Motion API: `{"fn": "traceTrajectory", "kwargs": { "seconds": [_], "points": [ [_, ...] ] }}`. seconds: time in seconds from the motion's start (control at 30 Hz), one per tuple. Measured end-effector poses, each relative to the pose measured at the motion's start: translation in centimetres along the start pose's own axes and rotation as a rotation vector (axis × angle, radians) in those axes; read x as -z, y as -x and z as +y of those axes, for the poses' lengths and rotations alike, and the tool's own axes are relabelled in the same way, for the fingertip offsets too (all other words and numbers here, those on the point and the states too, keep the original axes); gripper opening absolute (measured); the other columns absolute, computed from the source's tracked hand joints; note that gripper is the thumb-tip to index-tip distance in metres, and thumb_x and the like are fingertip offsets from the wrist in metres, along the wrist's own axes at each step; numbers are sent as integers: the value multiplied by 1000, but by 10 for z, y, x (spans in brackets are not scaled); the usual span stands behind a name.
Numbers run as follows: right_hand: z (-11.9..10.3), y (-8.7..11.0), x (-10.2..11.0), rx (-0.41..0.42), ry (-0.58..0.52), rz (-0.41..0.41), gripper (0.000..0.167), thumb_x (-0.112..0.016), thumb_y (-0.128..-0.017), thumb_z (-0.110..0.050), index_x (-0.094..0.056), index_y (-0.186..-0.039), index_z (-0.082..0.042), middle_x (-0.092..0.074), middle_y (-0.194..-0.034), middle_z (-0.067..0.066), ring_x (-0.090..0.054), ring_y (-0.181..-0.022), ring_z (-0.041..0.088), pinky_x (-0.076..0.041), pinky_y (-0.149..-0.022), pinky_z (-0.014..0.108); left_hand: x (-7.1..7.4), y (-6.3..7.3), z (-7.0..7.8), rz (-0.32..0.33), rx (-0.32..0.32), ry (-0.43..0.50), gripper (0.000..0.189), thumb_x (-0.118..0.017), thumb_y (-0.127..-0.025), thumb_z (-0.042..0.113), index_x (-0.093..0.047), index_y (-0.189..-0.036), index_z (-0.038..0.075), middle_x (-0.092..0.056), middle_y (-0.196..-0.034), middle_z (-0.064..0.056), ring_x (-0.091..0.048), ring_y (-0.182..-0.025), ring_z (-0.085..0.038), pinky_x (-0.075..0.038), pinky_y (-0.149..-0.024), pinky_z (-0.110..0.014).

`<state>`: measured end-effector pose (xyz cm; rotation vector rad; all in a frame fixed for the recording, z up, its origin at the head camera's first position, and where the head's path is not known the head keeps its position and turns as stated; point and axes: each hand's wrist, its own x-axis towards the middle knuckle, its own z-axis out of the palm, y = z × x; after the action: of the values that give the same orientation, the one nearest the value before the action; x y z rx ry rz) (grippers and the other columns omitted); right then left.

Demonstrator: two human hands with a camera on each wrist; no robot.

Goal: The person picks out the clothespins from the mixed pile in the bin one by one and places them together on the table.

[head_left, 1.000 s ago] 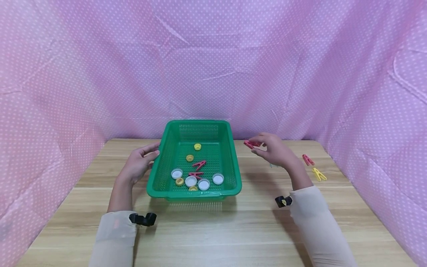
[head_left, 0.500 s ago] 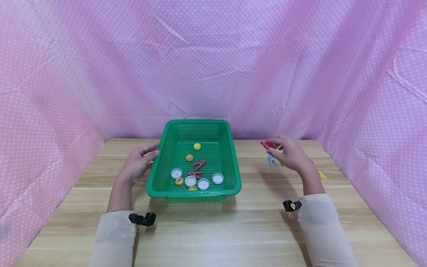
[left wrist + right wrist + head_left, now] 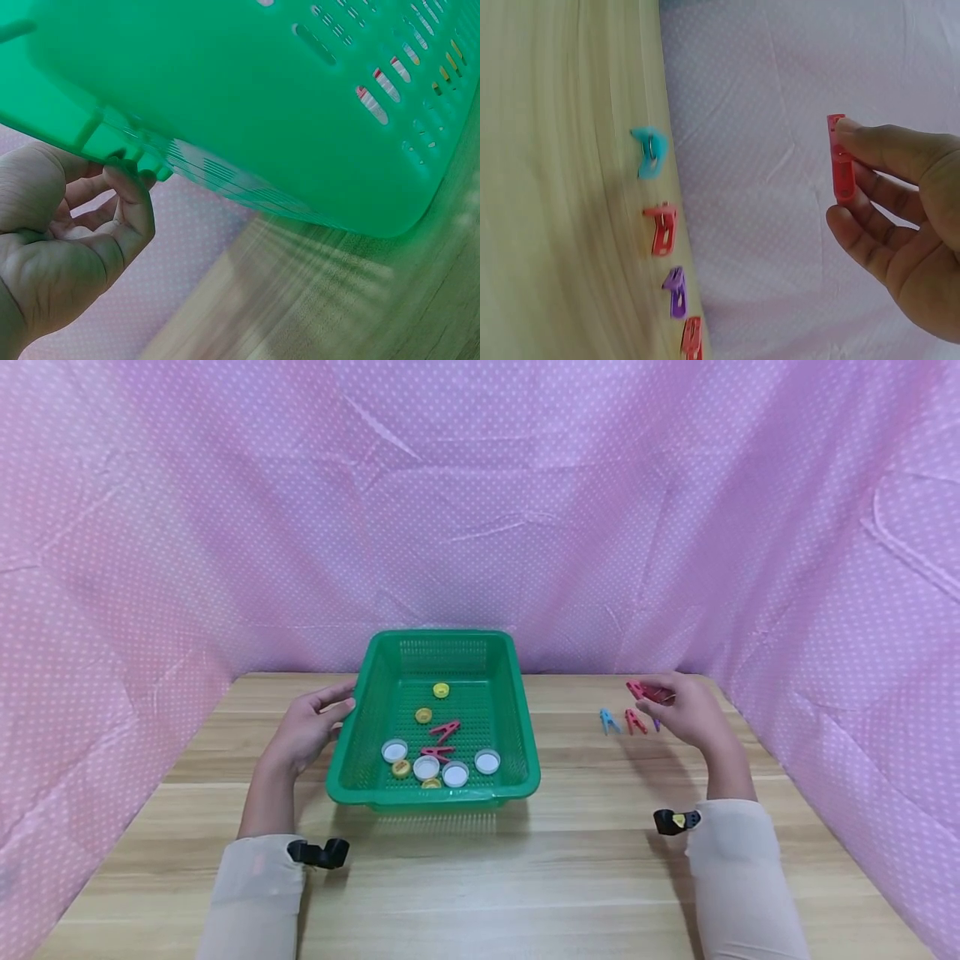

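Pinching red clothespin [image 3: 843, 178], long axis crosswise to thumb, right hand [image 3: 696, 714] hangs well right of basket [image 3: 465, 797]; left hand [image 3: 302, 731] grips basket's left side.

Left grip [image 3: 306, 727] curled, right grip [image 3: 688, 710] pinching between thumb [image 3: 889, 146] and fingers [image 3: 859, 238], both forearms [image 3: 270, 802] extended forward, well apart

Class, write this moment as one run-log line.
left hand: grips green basket | right hand: pinches red clothespin | in basket: caps, two clothespins

Pale beige sleeves [image 3: 258, 893] with small black wrist-worn devices [image 3: 330, 853]
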<state>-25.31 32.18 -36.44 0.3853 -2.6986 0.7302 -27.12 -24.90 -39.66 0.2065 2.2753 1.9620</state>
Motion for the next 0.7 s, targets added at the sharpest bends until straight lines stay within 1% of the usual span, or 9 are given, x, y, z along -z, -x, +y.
{"fn": "traceTrajectory", "kwargs": {
  "seconds": [0.07,0.13,0.23,0.4,0.53,0.7],
  "points": [
    [6,3,2,-12,8,10,32,-81,-88,-7,-74,-118,2,-74,-94,15,-69,-80,24,-54,-65,23,0,0,0,3,0,-1,52,-57,-108,26,-45,-155,8,-45,-153,-15,-65,-106,-8,-58,-90,-26],
    [11,5,4,-24,0,5,31,-81,-88,-6,-75,-118,2,-75,-93,15,-68,-79,23,-53,-63,20,0,-1,-1,5,1,-2,53,-57,-107,27,-45,-155,9,-45,-154,-15,-65,-107,-8,-58,-90,-26],
    [17,9,8,-74,-27,-43,33,-79,-91,-7,-73,-122,2,-74,-102,17,-69,-85,24,-53,-66,20,0,-1,-1,5,0,-1,53,-57,-107,27,-45,-156,9,-44,-154,-15,-64,-108,-8,-58,-90,-27],
    [27,16,14,-180,-29,-123,38,-75,-95,-13,-68,-129,2,-72,-114,21,-69,-93,28,-54,-70,22,0,-2,0,-3,-3,-4,52,-56,-108,26,-44,-156,10,-44,-154,-15,-63,-109,-8,-57,-90,-26],
    [35,21,17,-236,-23,-162,39,-73,-96,-13,-66,-129,7,-70,-113,23,-67,-95,30,-55,-74,29,-1,-1,0,1,3,-6,52,-55,-108,26,-44,-156,10,-44,-154,-15,-63,-110,-8,-57,-90,-26],
    [44,26,18,-272,-20,-217,42,-74,-96,-15,-64,-128,11,-70,-114,26,-66,-102,38,-56,-85,48,0,-1,-1,0,11,-5,54,-55,-108,28,-42,-157,10,-43,-155,-15,-63,-108,-7,-57,-90,-25]
  ]
}}
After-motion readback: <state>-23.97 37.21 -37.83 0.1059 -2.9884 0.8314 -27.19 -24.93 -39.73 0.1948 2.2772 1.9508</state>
